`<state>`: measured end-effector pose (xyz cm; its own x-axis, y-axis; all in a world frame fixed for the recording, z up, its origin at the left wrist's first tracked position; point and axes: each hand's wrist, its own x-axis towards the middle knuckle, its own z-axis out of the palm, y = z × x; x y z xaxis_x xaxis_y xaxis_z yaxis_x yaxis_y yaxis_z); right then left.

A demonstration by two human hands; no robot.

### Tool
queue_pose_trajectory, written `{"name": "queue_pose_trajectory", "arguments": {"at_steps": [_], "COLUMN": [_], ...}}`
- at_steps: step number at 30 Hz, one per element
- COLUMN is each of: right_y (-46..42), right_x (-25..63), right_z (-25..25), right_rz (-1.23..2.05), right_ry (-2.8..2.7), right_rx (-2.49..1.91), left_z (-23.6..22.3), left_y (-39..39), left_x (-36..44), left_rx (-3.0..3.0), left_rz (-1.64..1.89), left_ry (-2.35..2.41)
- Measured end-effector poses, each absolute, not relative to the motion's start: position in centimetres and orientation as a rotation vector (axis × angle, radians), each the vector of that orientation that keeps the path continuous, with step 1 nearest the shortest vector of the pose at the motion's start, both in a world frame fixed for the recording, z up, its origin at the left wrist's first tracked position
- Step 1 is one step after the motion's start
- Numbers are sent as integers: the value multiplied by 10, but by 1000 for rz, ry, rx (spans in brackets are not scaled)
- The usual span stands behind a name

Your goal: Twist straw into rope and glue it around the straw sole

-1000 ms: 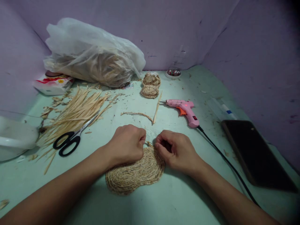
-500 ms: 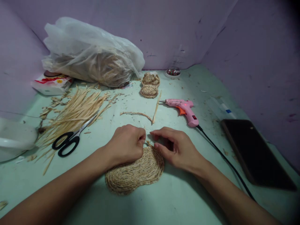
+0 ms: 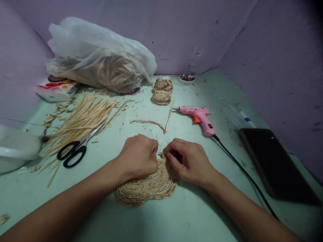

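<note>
A flat mat of coiled straw braid [image 3: 148, 186] lies on the pale green table [image 3: 176, 215] just in front of me. My left hand [image 3: 140, 156] rests on its far left part, fingers curled shut and pinching the loose braid end at the mat's far edge. My right hand [image 3: 190, 161] presses on the far right part, fingers bent and closed on the same straw end. The two hands almost touch over the mat's far rim.
A pink hot glue gun [image 3: 200, 118] with a black cord [image 3: 242, 174] lies right of centre. Black scissors [image 3: 75, 149] lie on loose straw strips [image 3: 80, 121] at left. Behind sit a plastic bag of straw [image 3: 101, 60], two small coils [image 3: 161, 92], a dark phone [image 3: 275, 164] and a white bowl [image 3: 15, 148].
My right hand's fingers, stretched out half a second ago, have curled back and closed on the braid end. My left hand stayed in place on the mat.
</note>
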<state>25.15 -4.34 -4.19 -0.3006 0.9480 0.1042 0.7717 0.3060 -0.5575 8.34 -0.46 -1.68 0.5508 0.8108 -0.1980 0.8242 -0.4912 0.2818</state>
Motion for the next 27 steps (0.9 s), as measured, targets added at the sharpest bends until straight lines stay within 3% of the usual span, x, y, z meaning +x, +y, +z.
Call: {"name": "queue_pose_trajectory", "arguments": {"at_steps": [27], "right_y": [-46], "right_x": [253], "right_z": [-44], "right_rz": [582], "right_ry": [-2149], "right_rx": [-1517], "left_z": [-16], "left_y": [-6], "left_x": [87], "left_rx": [2358], "left_rz": [-44], "left_ry": [1436]}}
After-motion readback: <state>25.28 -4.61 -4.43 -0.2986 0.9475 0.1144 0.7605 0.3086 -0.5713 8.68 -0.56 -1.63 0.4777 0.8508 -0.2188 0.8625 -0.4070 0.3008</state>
